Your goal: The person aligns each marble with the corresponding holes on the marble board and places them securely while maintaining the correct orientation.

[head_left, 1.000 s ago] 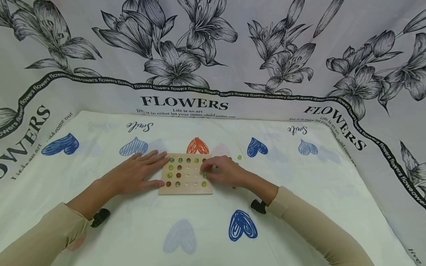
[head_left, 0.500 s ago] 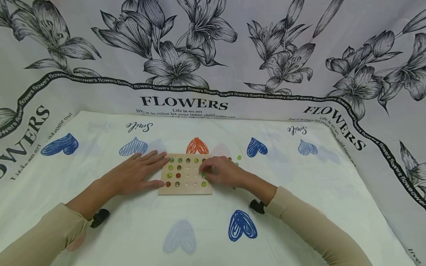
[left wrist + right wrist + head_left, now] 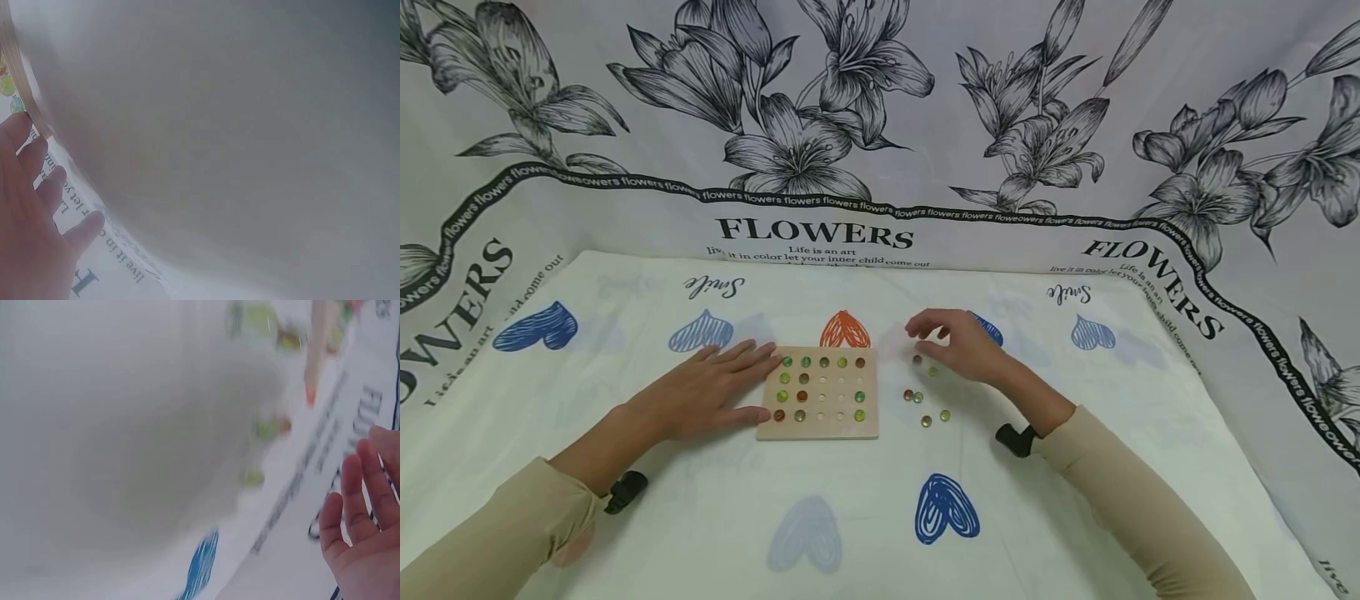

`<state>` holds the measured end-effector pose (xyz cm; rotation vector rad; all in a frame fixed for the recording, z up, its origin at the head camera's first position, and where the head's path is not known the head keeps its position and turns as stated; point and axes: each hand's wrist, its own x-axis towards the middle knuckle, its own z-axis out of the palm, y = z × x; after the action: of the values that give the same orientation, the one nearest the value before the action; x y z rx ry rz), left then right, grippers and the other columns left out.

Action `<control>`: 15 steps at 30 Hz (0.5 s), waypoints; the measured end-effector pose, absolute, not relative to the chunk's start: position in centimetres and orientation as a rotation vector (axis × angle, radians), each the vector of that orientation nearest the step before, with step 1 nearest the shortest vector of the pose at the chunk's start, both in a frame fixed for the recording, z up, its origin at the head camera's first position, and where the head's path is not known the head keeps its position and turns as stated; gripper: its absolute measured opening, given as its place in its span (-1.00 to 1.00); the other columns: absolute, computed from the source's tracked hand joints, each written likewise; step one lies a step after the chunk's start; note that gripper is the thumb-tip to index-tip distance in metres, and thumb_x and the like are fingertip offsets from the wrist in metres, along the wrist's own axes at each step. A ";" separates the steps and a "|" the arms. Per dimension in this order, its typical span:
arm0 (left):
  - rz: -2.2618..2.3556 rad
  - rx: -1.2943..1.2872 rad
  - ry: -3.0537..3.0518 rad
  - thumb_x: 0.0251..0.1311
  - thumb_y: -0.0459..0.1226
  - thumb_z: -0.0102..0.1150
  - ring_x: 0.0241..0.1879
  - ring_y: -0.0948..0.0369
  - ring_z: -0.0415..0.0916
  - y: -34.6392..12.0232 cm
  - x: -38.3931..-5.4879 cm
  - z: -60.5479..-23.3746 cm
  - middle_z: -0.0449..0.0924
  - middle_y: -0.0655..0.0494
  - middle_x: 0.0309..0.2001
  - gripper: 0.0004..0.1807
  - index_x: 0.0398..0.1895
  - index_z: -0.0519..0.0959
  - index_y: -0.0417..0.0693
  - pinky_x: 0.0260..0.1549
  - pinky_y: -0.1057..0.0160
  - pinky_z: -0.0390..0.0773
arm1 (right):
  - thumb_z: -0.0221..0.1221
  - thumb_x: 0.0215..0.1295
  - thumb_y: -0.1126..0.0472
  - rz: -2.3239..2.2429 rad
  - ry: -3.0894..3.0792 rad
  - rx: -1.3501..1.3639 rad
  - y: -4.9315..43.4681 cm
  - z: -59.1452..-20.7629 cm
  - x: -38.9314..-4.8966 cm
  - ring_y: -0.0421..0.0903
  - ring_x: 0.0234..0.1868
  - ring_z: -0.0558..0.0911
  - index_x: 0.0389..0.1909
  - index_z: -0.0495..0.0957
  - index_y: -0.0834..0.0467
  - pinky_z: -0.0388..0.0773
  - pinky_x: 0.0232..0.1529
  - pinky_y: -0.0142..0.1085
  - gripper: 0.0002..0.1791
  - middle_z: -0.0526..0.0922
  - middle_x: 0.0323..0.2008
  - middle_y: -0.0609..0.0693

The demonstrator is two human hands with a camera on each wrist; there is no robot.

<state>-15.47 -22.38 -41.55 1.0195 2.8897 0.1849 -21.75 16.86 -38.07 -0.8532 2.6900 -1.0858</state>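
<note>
A pale wooden board with rows of round holes lies flat on the cloth; many holes hold green, brown or red glass marbles. Toward the middle and right, some holes hold none. My left hand rests along the board's left edge, fingers spread and thumb at the near corner; the left wrist view shows its fingertips at the board's side. Right of the board, my right hand hovers behind loose marbles, fingers relaxed and apart from the thumb. Nothing shows between them; the right wrist view is blurred.
White cloth printed with hearts covers the table. Several loose marbles lie scattered between the board and my right forearm. Behind the table hangs a flower-printed curtain. A black wrist camera sits below my right wrist.
My right hand has left the board's right side and moved right and back, uncovering the right column and several loose marbles. My left hand has stayed in place.
</note>
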 end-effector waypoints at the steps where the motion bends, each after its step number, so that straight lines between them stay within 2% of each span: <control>1: 0.184 1.020 2.890 0.34 0.34 -0.13 0.50 -0.09 0.05 -22.4 -15.5 -41.6 0.10 0.06 0.55 -0.14 0.57 0.15 0.10 0.33 -0.34 0.14 | 0.26 0.30 0.38 -1.107 2.706 -0.832 17.4 -37.9 -22.1 -0.07 -0.09 0.64 -0.01 0.64 0.24 0.55 -0.07 -0.10 -0.75 0.72 -0.09 0.13; 7: 0.181 1.018 2.890 0.34 0.34 -0.13 0.50 -0.09 0.05 -22.3 -15.5 -41.5 0.10 0.06 0.55 -0.15 0.56 0.16 0.10 0.33 -0.34 0.15 | 0.24 0.30 0.39 -1.173 2.747 -0.739 20.1 -37.7 -23.3 -0.02 -0.11 0.65 0.00 0.62 0.29 0.57 -0.11 -0.10 -0.74 0.71 -0.10 0.19; 15: 0.181 1.014 2.884 0.35 0.34 -0.15 0.51 -0.07 0.03 -22.4 -15.5 -41.6 0.08 0.08 0.55 -0.14 0.57 0.13 0.12 0.34 -0.34 0.12 | 0.25 0.28 0.41 -1.094 2.662 -0.671 21.3 -39.4 -23.7 -0.05 -0.11 0.64 0.03 0.62 0.27 0.58 -0.06 -0.17 -0.71 0.72 -0.11 0.10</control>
<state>-15.49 -22.36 -41.63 1.0137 2.8837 0.1808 -23.68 21.28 -39.44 -0.6713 2.6625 -1.0936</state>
